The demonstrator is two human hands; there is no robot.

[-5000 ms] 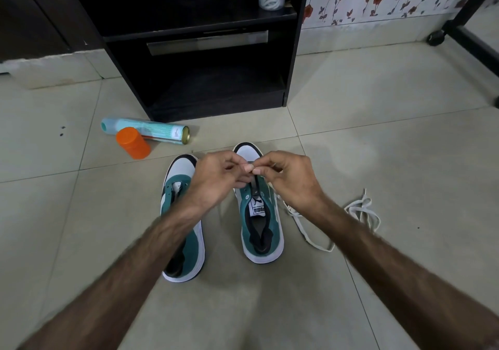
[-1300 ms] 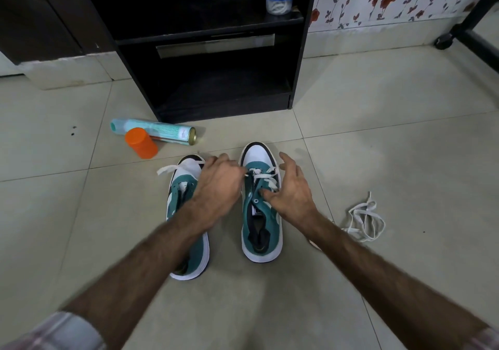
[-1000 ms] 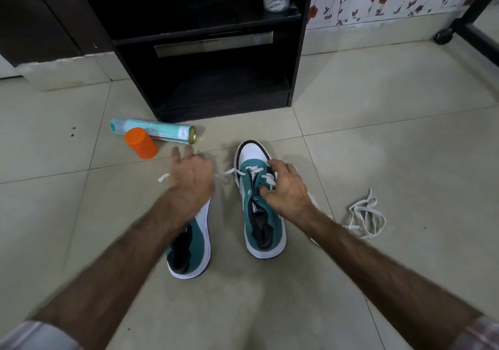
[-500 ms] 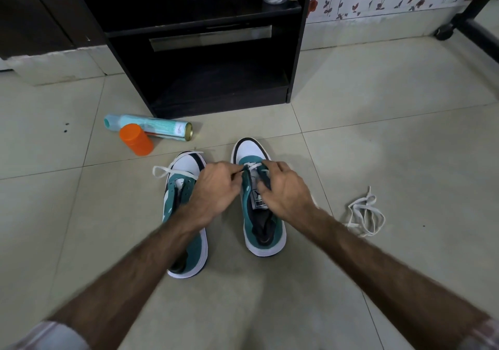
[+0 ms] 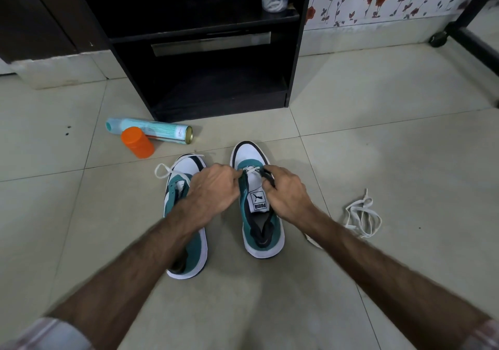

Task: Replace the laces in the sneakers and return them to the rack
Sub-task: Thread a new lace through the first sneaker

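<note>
I have both hands down over the right-hand teal, white and black sneaker [image 5: 260, 214] on the pale tiled floor [image 5: 378, 160]. My left hand [image 5: 213, 187] has its fingers curled in at the front of the tongue, pinching the white flat lace [image 5: 251, 170] there. My right hand [image 5: 286, 193] is curled too, gripping the sneaker's dark eyelet edge. The matching second sneaker [image 5: 186, 220] sits just beside it on the left, partly under my left forearm, with a loose white lace end [image 5: 164, 170] looping off its toe. A spare bundled white lace [image 5: 361, 214] lies on the tiles well to the right. Ahead stands the black wooden rack [image 5: 293, 60]; near its front left corner lie a teal spray can [image 5: 154, 132] and an orange plastic cap [image 5: 137, 142], touching.
</note>
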